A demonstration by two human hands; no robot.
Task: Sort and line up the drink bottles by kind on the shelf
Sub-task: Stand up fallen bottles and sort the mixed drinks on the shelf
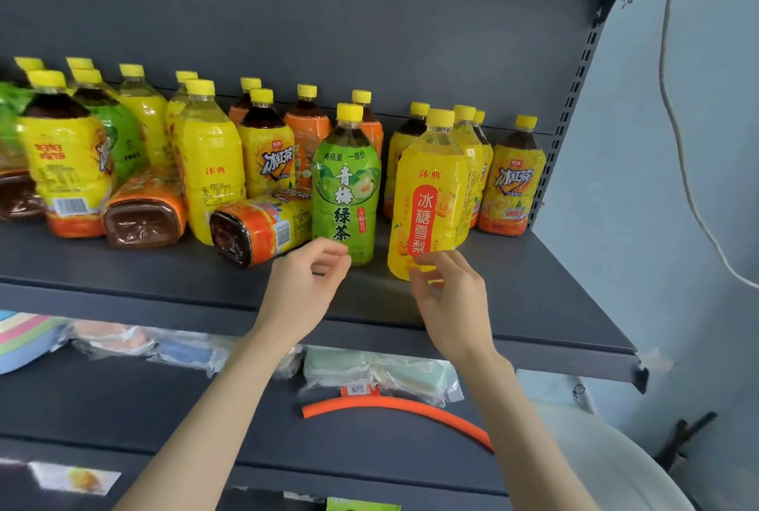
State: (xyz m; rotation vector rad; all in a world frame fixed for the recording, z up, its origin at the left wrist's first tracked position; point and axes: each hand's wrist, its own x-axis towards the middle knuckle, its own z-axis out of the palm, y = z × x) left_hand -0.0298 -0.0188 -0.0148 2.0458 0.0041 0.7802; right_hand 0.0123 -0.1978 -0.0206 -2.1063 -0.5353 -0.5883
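Here both hands are raised to the shelf (534, 305) front. Left hand (306, 284), grip loosely curled and empty, sits just below the upright green bottle (346, 190). Right hand (445, 297) fingertips touch, possibly pinch, the yellow bottle (431, 198) base. One bottle (258, 229) lies sideways beside.

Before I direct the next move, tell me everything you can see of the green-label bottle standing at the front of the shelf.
The green-label bottle is clear plastic with a yellow screw cap, dark liquid showing at the neck, and a green wrap printed with white characters and pale green fruit. It stands upright near the front of the shelf, ahead of the back rows. A toppled orange-label bottle lies against its left side. The left hand is at its base, fingers curled, contact unclear. The yellow pear-drink bottle stands apart to its right.
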